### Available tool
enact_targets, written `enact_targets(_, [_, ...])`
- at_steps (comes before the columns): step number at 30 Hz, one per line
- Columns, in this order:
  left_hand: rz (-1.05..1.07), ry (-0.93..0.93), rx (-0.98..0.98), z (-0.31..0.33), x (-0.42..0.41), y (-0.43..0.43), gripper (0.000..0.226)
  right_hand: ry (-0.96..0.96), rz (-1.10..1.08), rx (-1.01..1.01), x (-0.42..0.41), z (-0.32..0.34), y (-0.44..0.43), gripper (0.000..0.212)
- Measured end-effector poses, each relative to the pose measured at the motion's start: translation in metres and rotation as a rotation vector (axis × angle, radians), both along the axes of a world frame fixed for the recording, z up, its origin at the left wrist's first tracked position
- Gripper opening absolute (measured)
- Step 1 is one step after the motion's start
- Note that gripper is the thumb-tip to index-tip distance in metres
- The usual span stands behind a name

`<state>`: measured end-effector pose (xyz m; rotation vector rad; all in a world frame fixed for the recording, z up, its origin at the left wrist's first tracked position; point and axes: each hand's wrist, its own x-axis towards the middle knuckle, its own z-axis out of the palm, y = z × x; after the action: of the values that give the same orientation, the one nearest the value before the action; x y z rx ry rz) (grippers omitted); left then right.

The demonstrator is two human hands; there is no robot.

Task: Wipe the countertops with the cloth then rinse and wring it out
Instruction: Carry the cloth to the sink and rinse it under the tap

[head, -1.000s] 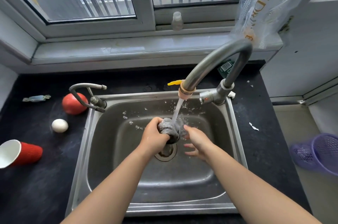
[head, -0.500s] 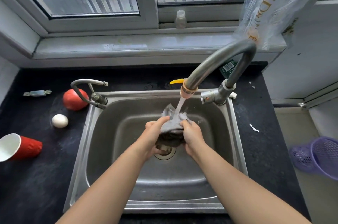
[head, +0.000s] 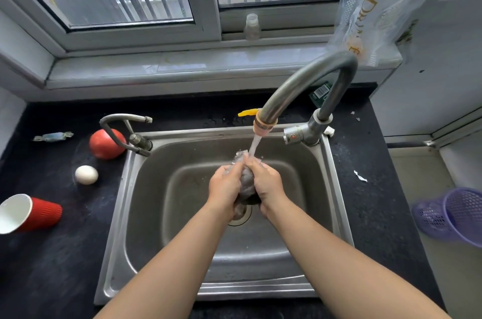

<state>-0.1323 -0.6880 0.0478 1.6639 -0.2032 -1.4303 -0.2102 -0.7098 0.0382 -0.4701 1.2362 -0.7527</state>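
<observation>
my left hand [head: 224, 187] and my right hand [head: 265, 183] clench the grey cloth [head: 246, 186] between them, fingers of both curled round it, palms facing each other with the wad squeezed in the gap. the cloth sits over the middle of the steel sink [head: 161, 214], just above the drain [head: 241, 214], and its wet top pokes out between my fingertips right where the water stream [head: 255, 145] lands. that stream falls from the tall curved tap [head: 300, 84], whose arch crosses in front of the sill and hides part of a green packet [head: 320, 93] behind it. a smaller bent tap [head: 122, 126] stands at the sink's back left corner. on the black countertop [head: 65, 253] to my left lie a tomato [head: 104, 144], an egg [head: 86, 175], 1 red cup [head: 34, 213] on its side and a wrapped sweet [head: 53, 135]. a small bottle [head: 252, 26] stands on the window ledge, a clear plastic bag [head: 386, 6] hangs at upper right, and a purple basket [head: 453, 214] lies on the floor at right.
</observation>
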Motion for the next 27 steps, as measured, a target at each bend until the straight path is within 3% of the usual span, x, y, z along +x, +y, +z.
enact_targets(4, [-0.042, -0.099, -0.108, -0.007, 0.004, 0.009, 0.018, -0.052, 0.076, 0.107, 0.004, 0.008, 0.0, 0.005])
enact_targets(6, [-0.109, -0.039, 0.015, -0.003, 0.01, 0.013, 0.024, 0.091, 0.097, -0.051, 0.002, 0.005, 0.002, 0.006])
enact_targets(9, [-0.105, 0.286, 0.181, 0.009, 0.015, 0.01, 0.045, 0.261, 0.152, -0.353, -0.006, 0.001, 0.005, 0.009])
enact_targets(11, [-0.075, 0.314, 0.251, 0.013, 0.014, 0.002, 0.069, 0.262, 0.187, -0.431, -0.007, 0.001, 0.011, 0.011])
enact_targets(13, [-0.048, 0.287, 0.297, 0.014, 0.007, -0.004, 0.068, 0.245, 0.137, -0.441, -0.004, 0.004, 0.016, 0.014])
enact_targets(17, [0.137, 0.103, 0.235, 0.012, -0.007, -0.005, 0.056, 0.16, -0.102, -0.25, 0.005, 0.01, 0.016, 0.01])
enact_targets(19, [0.192, -0.054, 0.178, 0.015, -0.013, 0.0, 0.03, 0.118, -0.19, -0.109, 0.008, 0.009, 0.02, 0.01])
enact_targets(23, [0.106, -0.396, 0.087, 0.008, -0.024, 0.02, 0.023, -0.001, -0.295, 0.121, 0.006, 0.007, 0.041, 0.016])
enact_targets(27, [0.006, -0.594, 0.006, 0.006, -0.035, 0.037, 0.02, -0.07, -0.385, 0.284, -0.002, 0.004, 0.051, 0.024])
